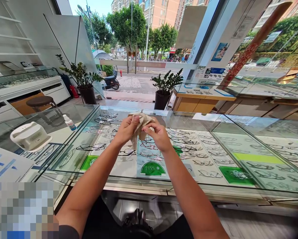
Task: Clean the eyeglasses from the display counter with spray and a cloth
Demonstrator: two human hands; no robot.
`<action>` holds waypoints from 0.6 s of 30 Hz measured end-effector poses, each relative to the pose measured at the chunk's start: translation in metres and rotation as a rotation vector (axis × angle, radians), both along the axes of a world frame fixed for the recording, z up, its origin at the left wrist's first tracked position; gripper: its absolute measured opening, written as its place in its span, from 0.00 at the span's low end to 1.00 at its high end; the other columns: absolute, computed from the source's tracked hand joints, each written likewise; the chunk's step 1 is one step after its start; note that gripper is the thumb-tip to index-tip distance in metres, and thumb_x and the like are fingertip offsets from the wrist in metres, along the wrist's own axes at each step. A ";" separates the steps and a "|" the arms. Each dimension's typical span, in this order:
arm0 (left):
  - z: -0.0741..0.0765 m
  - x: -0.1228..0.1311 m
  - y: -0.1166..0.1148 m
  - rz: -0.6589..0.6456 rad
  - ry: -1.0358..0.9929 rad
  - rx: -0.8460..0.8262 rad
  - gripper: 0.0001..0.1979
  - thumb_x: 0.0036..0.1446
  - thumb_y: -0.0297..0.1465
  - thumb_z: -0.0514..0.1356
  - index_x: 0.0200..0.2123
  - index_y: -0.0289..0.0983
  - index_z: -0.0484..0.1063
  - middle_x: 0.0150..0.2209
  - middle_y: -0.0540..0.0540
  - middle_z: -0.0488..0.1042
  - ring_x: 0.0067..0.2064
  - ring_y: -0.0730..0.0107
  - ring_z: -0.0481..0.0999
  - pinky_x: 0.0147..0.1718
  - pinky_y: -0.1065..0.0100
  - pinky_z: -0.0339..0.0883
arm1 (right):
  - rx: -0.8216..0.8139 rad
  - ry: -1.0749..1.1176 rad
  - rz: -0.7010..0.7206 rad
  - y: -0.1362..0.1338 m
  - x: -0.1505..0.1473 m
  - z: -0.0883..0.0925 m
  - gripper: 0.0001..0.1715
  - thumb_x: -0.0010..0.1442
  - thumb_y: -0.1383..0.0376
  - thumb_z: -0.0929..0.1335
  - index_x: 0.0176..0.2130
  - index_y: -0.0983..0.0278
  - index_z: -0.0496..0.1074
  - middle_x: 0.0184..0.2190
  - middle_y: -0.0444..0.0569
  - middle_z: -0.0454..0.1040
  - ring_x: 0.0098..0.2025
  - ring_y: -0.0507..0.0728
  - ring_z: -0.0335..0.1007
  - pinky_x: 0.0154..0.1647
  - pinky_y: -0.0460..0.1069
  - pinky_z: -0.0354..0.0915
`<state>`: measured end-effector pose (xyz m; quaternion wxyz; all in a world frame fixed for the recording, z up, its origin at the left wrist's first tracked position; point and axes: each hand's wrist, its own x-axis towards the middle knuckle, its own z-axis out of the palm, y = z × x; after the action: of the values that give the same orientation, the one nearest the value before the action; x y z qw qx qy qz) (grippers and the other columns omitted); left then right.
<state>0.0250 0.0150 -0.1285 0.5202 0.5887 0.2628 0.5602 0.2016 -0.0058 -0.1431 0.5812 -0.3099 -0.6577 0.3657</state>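
Over the glass display counter, my left hand is closed on a beige cloth, thumb on top. My right hand pinches at the cloth's right side with thumb and forefinger. Thin dark wire, apparently part of a pair of glasses, pokes out above the folds; most of it is hidden by the cloth and fingers. One end of the cloth hangs down between the hands. Below them, rows of eyeglasses lie under the counter glass, with a green half-round sign among them.
On the counter at left stand a white device and a small spray bottle. A printed sheet lies nearer. Beyond the counter are a stool, two potted plants and a glass front facing the street.
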 end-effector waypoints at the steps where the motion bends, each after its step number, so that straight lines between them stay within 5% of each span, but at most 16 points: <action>1: 0.001 0.000 -0.002 -0.042 0.009 -0.006 0.31 0.54 0.59 0.72 0.39 0.35 0.79 0.31 0.48 0.78 0.32 0.70 0.75 0.33 0.69 0.70 | -0.004 -0.009 0.012 -0.001 0.000 0.000 0.18 0.61 0.46 0.78 0.32 0.57 0.85 0.52 0.52 0.77 0.62 0.66 0.71 0.73 0.64 0.61; 5: 0.006 -0.001 -0.007 -0.110 0.043 -0.015 0.30 0.50 0.53 0.77 0.41 0.33 0.81 0.34 0.45 0.81 0.33 0.68 0.78 0.34 0.69 0.72 | -0.057 0.006 0.091 -0.003 -0.001 -0.001 0.18 0.61 0.47 0.78 0.38 0.58 0.86 0.54 0.52 0.78 0.58 0.64 0.73 0.65 0.60 0.69; 9: 0.003 0.001 -0.008 -0.002 -0.004 -0.012 0.29 0.52 0.54 0.76 0.38 0.34 0.80 0.28 0.48 0.78 0.27 0.73 0.73 0.28 0.71 0.68 | -0.138 0.088 0.162 -0.004 -0.003 -0.001 0.21 0.61 0.51 0.79 0.51 0.55 0.84 0.53 0.49 0.80 0.52 0.61 0.77 0.60 0.57 0.73; 13: 0.000 0.002 -0.005 0.175 -0.044 0.032 0.30 0.51 0.56 0.75 0.38 0.35 0.79 0.31 0.48 0.80 0.29 0.73 0.73 0.31 0.70 0.70 | -0.118 0.113 0.107 -0.005 -0.006 0.002 0.18 0.61 0.50 0.77 0.46 0.57 0.86 0.49 0.48 0.84 0.53 0.63 0.78 0.59 0.58 0.73; 18: 0.001 0.000 -0.004 0.213 0.015 0.068 0.30 0.53 0.57 0.74 0.39 0.34 0.79 0.32 0.46 0.80 0.31 0.71 0.74 0.34 0.69 0.71 | -0.125 0.091 0.021 -0.009 -0.008 0.004 0.18 0.62 0.52 0.75 0.46 0.59 0.85 0.44 0.48 0.85 0.49 0.63 0.78 0.57 0.59 0.73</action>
<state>0.0251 0.0108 -0.1272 0.4354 0.5789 0.3087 0.6165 0.1935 -0.0145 -0.1394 0.5860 -0.3217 -0.6097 0.4258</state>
